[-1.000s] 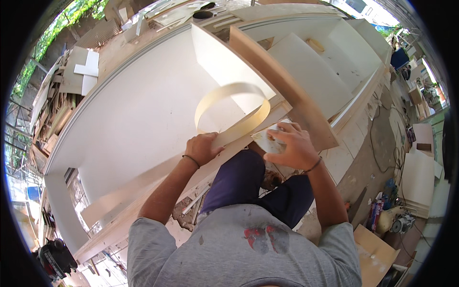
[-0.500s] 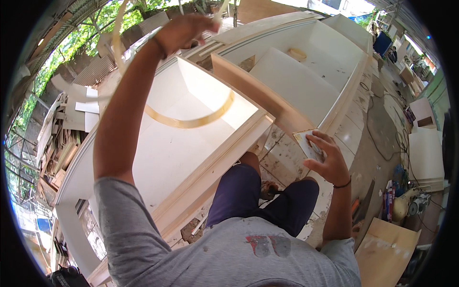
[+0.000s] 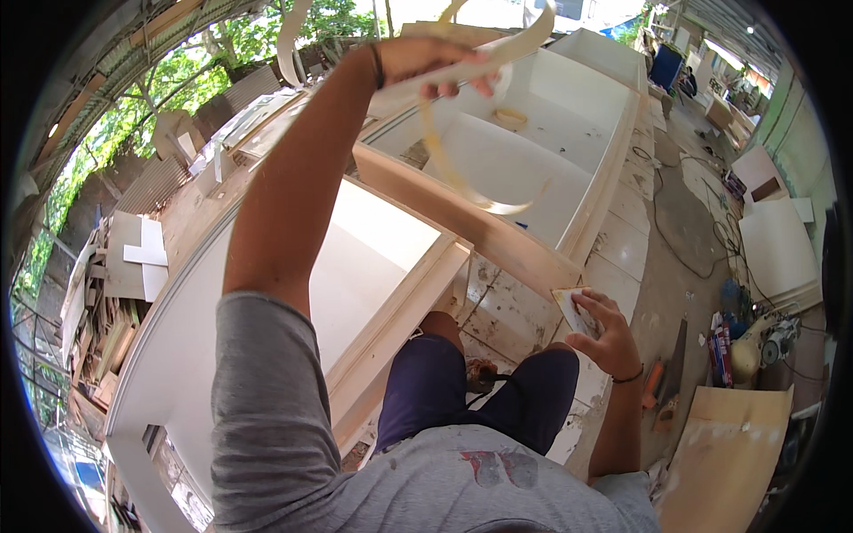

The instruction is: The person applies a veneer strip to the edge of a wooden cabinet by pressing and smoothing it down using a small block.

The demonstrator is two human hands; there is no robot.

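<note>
My left hand (image 3: 435, 67) is raised at the top, its fingers closed round a long, curling, cream-coloured edging strip (image 3: 524, 40). The strip loops down over a white open cabinet (image 3: 533, 147) with bare wooden edges. Low on the right, my right hand (image 3: 606, 336) grips a small flat square piece (image 3: 569, 307), white with yellowish stains; its exact kind cannot be made out. Between my arms lies the near white cabinet (image 3: 373, 284), its wooden front edge close to my knees.
A coil of similar strip (image 3: 511, 115) lies inside the far cabinet. On the right floor are a handsaw (image 3: 679, 355), an orange-handled tool (image 3: 655, 382), a loose cable (image 3: 657, 200) and a plywood sheet (image 3: 729, 453). Wood scraps (image 3: 111, 342) are piled at the left.
My left hand has moved right with the strip, whose loop now hangs over the far cabinet instead of the near one. My right hand keeps hold of the flat piece. The view has shifted.
</note>
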